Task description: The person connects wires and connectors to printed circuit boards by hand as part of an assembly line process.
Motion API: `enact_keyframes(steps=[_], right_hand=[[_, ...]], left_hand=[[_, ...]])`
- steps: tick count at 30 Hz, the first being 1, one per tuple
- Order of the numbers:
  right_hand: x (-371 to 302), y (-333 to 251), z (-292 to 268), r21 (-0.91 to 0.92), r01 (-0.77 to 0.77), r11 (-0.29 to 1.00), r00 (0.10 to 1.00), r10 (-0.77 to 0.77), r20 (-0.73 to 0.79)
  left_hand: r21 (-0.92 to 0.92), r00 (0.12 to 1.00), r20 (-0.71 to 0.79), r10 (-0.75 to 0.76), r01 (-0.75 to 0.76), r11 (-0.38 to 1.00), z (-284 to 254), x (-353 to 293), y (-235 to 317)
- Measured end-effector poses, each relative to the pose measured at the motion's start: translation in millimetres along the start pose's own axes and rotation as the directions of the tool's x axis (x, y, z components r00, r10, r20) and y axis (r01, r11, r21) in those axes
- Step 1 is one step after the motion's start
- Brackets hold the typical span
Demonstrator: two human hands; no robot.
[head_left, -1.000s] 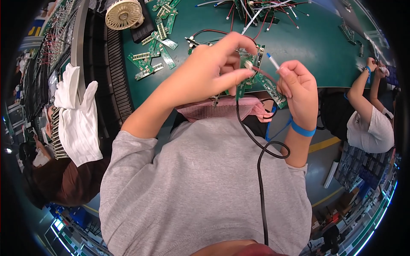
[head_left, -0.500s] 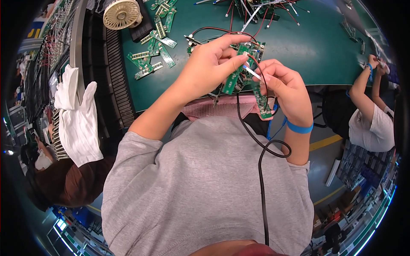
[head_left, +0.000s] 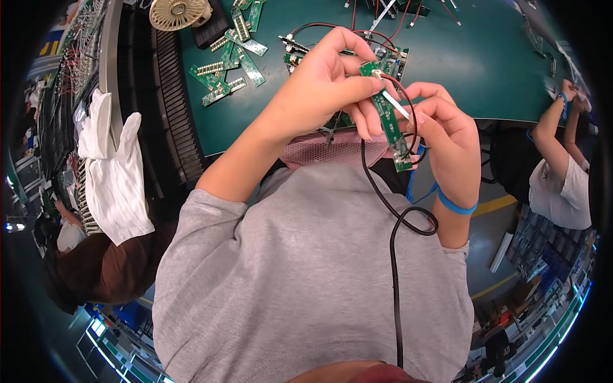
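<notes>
Narrow green circuit board [head_left: 385,118] held up at the near edge of the surface [head_left: 472,70], wiring apparently part done.
The left hand's [head_left: 335,80] fingers pinch its upper end, where a red-and-black lead [head_left: 414,108] looks attached; the right hand's [head_left: 450,131] pinch a white ribbon cable [head_left: 397,106], its tip at the board, whether seated I can't tell. Loose LED boards [head_left: 241,60] lie piled beyond.

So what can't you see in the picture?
All in the head view:
- White ribbon cable: fingers of the right hand hide one end; the other, by the left hand, is too small to tell if it's plugged into the green board.
- Cream fan: top cut off by the upper edge.
- Co-worker's hands: too blurred to show what they hold.
</notes>
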State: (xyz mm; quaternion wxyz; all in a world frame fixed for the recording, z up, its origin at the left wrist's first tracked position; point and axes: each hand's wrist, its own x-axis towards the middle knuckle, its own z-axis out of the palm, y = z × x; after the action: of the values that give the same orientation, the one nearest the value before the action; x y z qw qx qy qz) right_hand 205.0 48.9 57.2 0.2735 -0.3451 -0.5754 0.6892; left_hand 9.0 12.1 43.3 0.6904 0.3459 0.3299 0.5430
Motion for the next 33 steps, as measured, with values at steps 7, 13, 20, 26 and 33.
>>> enact_keyframes(steps=[7,13,20,26,33], right_hand=[[-2,4,3,0.063,0.029,0.998,0.998,-0.026,-0.049],[-4,6,6,0.069,0.032,0.997,0.997,-0.027,-0.074],[-3,6,8,0.092,0.065,0.994,0.996,-0.060,-0.060],[-2,7,8,0.131,0.078,0.988,0.996,-0.070,-0.062],[-1,6,10,0.161,0.071,0.984,0.996,-0.063,-0.056]], left_hand=[[-0.144,1.000,-0.018,0.024,-0.026,0.989,-1,0,-10],[-0.262,0.999,0.005,0.034,-0.032,0.964,-1,0,-14],[-0.242,0.999,-0.017,0.047,-0.050,0.969,-3,-2,-18],[-0.238,0.999,-0.028,0.046,-0.052,0.970,-1,1,-18],[-0.242,0.896,0.307,0.322,-0.254,0.936,-25,24,-24]])
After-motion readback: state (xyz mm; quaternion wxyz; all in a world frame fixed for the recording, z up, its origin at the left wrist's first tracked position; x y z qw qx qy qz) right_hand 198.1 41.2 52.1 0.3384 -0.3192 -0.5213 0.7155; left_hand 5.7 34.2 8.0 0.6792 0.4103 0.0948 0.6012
